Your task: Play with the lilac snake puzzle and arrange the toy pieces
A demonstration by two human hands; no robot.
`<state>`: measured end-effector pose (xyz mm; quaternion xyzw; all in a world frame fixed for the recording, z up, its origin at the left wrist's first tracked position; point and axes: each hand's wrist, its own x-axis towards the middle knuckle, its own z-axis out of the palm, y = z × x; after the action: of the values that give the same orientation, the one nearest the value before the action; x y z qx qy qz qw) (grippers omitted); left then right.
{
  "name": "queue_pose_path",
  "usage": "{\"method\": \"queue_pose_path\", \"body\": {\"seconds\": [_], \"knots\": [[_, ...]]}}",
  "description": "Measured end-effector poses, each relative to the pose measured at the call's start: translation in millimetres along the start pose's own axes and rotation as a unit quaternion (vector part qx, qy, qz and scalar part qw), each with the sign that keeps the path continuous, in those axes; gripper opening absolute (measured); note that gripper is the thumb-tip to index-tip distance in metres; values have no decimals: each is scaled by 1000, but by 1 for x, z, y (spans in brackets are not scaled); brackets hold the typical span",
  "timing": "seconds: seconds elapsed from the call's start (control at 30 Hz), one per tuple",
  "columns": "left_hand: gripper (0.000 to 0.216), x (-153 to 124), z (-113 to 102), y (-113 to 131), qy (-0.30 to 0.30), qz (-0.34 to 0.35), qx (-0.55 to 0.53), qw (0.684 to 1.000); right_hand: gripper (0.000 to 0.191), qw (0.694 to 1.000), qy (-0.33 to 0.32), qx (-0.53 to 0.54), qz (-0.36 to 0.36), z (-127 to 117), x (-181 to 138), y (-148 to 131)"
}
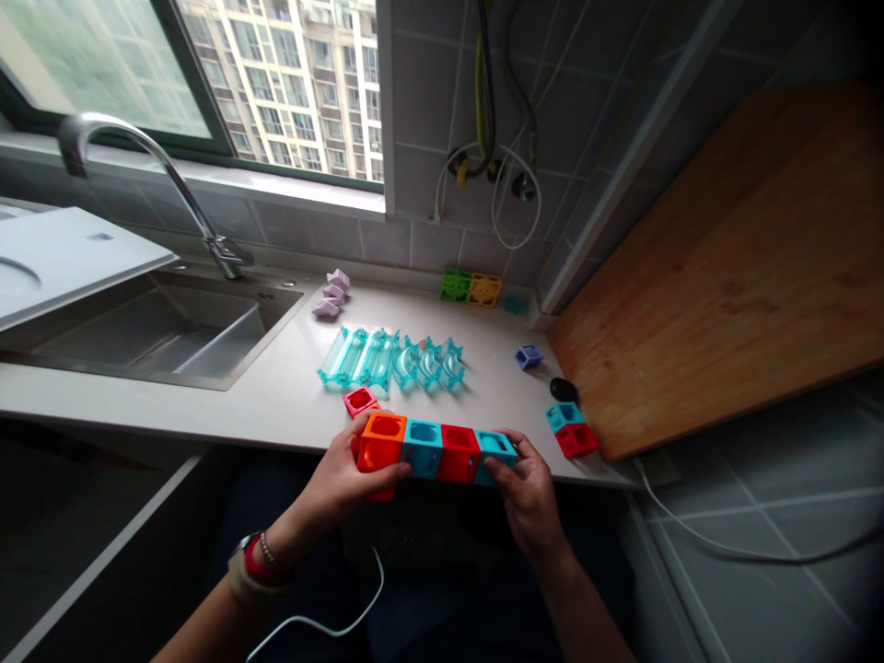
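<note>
Just over the counter's front edge, both hands hold a joined row of hollow toy cube blocks point(457, 453), running orange, light blue, red, light blue from left to right. My left hand point(338, 474) is closed round the orange cube, its thumb reaching the first blue one. At the other end, my right hand point(530, 488) grips the last blue cube between thumb and fingers. A red cube point(360, 400) shows behind my left hand, with some orange below it; whether they join the row I cannot tell. A bit of red also shows beneath the orange cube.
Clear teal track pieces point(392, 359) lie mid-counter, lilac pieces point(331, 295) near the sink point(238, 364). Green and yellow blocks point(471, 287) stand by the wall. At right are a violet block point(529, 356), a black object point(564, 389), a blue-red pair point(573, 430) and a wooden board point(725, 267).
</note>
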<state>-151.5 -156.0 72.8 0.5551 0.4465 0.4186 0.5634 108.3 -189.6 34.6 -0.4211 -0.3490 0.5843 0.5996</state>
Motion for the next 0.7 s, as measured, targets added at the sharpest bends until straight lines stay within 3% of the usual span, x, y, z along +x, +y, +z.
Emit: {"method": "queue_pose_path", "body": {"seconds": [0.13,0.3,0.4,0.57,0.7], "knots": [[52,14,7,-4,2,-5,-21,1000,48,1000,25,-7,6,0,16,-7],[53,37,23,-12,52,74,15,996,48,988,154,-5,-13,-18,51,-12],[53,44,32,-20,65,91,35,993,49,980,196,3,-27,-31,65,-16],[52,53,42,-39,43,100,70,992,42,977,199,71,-16,-39,71,-27],[53,76,56,-47,17,136,95,986,40,972,203,116,0,-37,79,-40]]}}
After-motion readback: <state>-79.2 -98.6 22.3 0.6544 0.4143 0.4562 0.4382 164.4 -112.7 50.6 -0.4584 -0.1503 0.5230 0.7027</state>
